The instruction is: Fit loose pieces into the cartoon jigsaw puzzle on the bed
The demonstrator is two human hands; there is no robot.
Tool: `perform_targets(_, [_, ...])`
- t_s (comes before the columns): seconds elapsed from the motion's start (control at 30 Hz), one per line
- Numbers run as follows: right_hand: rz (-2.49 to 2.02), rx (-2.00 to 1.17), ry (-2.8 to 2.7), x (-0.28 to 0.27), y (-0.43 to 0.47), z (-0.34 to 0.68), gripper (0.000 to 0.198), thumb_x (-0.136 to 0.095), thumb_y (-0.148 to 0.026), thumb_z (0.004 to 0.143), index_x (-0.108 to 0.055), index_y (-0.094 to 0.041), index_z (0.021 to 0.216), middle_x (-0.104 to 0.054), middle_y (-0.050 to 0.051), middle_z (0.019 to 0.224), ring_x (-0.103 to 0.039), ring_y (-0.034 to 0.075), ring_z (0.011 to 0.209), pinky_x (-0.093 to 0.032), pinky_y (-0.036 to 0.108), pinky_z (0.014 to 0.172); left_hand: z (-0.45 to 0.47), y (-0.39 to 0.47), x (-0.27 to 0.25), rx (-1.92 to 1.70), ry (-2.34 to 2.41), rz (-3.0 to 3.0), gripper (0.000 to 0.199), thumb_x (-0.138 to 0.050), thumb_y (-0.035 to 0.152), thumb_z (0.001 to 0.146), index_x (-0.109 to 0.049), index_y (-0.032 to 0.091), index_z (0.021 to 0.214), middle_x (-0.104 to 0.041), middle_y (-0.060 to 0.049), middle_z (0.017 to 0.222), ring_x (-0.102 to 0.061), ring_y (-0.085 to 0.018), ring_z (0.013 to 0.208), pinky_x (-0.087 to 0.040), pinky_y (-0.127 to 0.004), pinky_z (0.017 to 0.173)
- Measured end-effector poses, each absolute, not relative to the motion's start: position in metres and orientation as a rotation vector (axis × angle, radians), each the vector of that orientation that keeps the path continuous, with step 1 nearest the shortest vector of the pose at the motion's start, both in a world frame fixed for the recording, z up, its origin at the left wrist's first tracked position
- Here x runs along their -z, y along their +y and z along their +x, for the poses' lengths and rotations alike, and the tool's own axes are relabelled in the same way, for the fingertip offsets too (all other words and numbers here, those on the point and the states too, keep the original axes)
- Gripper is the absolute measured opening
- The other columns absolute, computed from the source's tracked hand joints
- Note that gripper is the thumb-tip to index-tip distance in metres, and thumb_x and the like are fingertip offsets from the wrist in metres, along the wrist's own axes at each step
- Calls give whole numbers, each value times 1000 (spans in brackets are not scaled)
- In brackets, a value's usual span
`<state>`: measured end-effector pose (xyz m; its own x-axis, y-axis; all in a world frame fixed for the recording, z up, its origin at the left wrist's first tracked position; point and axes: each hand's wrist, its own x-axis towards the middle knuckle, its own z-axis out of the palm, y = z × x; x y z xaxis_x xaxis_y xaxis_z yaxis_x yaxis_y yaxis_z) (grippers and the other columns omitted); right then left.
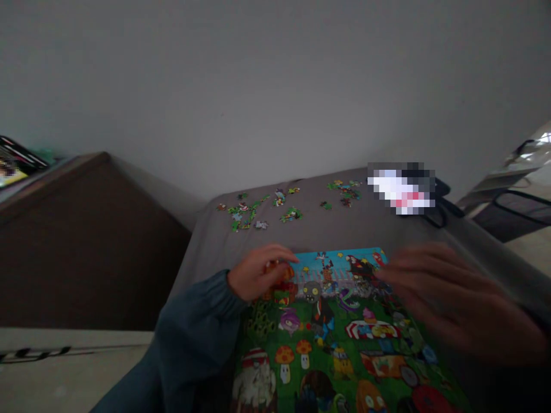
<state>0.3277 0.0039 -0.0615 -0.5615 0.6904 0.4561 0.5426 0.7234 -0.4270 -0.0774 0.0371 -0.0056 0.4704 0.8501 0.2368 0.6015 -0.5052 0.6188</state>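
Jigsaw puzzle (327, 338) on grey table (206, 246), left hand (258, 272) curled on its corner, right hand (456, 298) spread, blurred

Dim room; plain grey wall (275, 86); brown cabinet (86, 246) left; pale floor (51, 378)

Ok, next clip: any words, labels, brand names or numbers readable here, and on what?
None can be read.
Jigsaw puzzle under both hands: cartoon pictures only, no legible lettering.
Loose puzzle pieces: too small to tell.
Item at the far left edge: blurred.
Patch on the table: pixelated.
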Motion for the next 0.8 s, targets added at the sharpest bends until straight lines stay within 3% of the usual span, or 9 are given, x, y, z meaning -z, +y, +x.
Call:
perform_targets(0.1, [-724,-373,-2513,-1,103,257,36,-56,-29,97,-65,-28,131,-69,9,121,-64,28,115,-52,51,104,-136,57,5,-850,1602,2154,25,-51,30,99,-72,21,106,-74,-7,107,-68,-22,99,-57,-35,85])
perform_targets(0.2, [-797,-271,-2288,-3,150,228,25,-52,-25,97,-72,-23,111,-74,9,105,-68,26,102,-57,47,93,-194,68,14,-945,2010,1981,26,-55,36,101,-67,16,112,-69,-9,111,-67,-22,97,-58,-41,85])
perform_targets(0.37, [-853,-219,-2214,34,141,248,19,-55,-21,94,-73,-22,97,-74,9,93,-68,24,89,-57,45,85,-235,84,41,-906,2343,1844,33,-62,37,98,-62,18,125,-63,-11,128,-64,-25,109,-57,-46,92])
perform_targets(0.8, [-762,-250,-2294,32,129,239,22,-51,-18,94,-73,-20,98,-75,8,91,-66,23,89,-54,44,83,-230,151,51,-890,2456,1767,38,-64,36,98,-59,17,129,-62,-11,129,-64,-26,111,-56,-49,94])
